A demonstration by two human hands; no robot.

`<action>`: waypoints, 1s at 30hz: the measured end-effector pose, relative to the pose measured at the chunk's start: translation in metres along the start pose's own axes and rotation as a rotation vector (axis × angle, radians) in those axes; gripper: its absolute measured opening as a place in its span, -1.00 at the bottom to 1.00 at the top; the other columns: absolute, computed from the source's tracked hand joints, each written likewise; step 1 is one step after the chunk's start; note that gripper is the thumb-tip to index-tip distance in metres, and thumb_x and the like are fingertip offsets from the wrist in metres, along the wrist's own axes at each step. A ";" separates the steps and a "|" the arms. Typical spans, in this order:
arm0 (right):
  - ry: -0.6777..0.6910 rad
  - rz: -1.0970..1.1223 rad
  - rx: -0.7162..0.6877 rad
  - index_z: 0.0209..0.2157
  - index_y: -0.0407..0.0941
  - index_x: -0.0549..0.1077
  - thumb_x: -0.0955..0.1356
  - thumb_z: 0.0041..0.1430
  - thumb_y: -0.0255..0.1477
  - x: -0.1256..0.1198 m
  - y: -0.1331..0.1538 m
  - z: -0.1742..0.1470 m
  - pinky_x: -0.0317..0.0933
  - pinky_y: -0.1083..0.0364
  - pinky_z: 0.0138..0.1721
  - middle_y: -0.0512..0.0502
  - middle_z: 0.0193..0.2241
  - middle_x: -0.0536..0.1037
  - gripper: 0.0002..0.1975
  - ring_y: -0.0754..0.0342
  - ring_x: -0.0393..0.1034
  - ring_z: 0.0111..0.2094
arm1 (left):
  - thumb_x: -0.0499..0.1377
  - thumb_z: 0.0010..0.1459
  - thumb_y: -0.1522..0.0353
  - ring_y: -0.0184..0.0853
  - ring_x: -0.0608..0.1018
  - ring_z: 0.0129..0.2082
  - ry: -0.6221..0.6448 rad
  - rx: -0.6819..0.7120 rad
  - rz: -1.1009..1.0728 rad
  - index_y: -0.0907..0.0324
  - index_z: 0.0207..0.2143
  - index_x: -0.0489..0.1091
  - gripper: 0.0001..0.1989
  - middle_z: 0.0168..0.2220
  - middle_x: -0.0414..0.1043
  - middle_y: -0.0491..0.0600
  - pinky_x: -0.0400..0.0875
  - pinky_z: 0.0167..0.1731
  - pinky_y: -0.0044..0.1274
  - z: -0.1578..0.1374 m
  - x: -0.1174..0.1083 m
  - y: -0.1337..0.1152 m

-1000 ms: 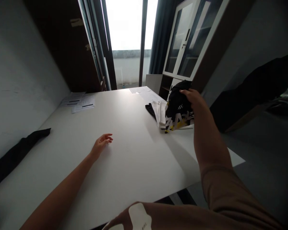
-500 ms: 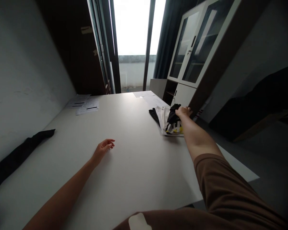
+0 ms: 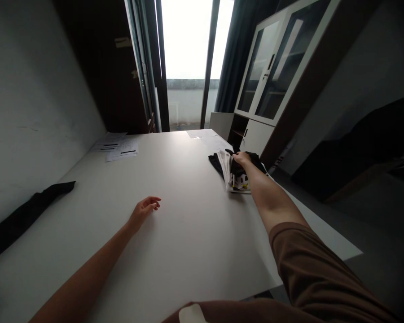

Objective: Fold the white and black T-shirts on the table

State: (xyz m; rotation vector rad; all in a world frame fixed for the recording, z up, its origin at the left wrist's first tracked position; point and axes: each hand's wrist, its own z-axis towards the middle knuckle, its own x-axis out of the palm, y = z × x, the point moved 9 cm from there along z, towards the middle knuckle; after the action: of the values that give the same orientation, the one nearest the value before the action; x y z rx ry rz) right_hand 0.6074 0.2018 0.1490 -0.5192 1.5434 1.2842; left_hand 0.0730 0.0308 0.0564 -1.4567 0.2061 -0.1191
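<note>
My left hand (image 3: 147,209) rests at the middle of the white table (image 3: 175,242), its fingers loosely bent and apart, with nothing in them. Farther off to the right, my right hand (image 3: 241,158) reaches onto a pile of folded clothes. Its fingers are closed on a black garment (image 3: 255,158) at the top of the pile; the fingertips are partly hidden. White folded cloth (image 3: 225,165) shows at the pile's left side, and a black piece (image 3: 215,163) sticks out beyond it. Black, white and yellow printing (image 3: 239,181) faces me at the front.
Printed sheets (image 3: 121,150) lie at the table's far left corner, and more paper (image 3: 207,137) lies at the far edge. A dark cloth (image 3: 30,207) stretches along the left side. Beyond the table stand a glass-fronted cabinet (image 3: 267,67) and a bright window (image 3: 187,40).
My right hand has moved left across the top of the pile, from its right edge to nearer the middle, and closed on the black cloth. My left hand stays in place.
</note>
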 end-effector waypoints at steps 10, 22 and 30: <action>-0.120 -0.031 -0.146 0.06 -0.17 0.54 0.23 0.41 -0.31 0.010 0.008 -0.018 0.16 0.08 0.10 -0.29 0.07 0.54 -0.62 -0.07 0.36 0.07 | 0.27 0.14 0.21 -0.24 0.52 -0.30 -0.006 0.005 0.023 0.17 -0.16 0.59 -0.71 -0.31 0.54 0.02 0.40 -0.18 -0.41 -0.002 -0.002 -0.001; -0.162 -0.256 -0.005 0.37 -0.11 0.24 0.15 0.41 -0.06 -0.006 -0.103 -0.066 -0.08 -0.28 0.30 -0.41 0.37 0.14 -0.34 -0.28 -0.05 0.38 | 0.26 0.12 0.23 -0.26 0.51 -0.33 0.006 0.017 0.057 0.20 -0.19 0.59 -0.73 -0.34 0.54 0.02 0.39 -0.21 -0.42 0.003 0.001 0.006; -0.499 -0.182 -0.305 0.44 -0.01 0.11 0.04 0.37 -0.10 0.008 -0.091 -0.086 -0.19 -0.31 0.30 -0.31 0.44 0.03 -0.31 -0.13 -0.19 0.46 | 0.21 0.12 0.28 -0.28 0.53 -0.32 0.026 0.046 0.158 0.20 -0.18 0.58 -0.74 -0.33 0.56 0.05 0.39 -0.23 -0.44 0.004 0.004 0.016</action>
State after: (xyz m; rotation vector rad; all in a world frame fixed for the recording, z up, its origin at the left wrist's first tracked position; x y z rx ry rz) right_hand 0.6420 0.0954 0.0925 -0.4720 0.8757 1.3849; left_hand 0.0774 0.0358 0.0408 -1.3887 0.3362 -0.0141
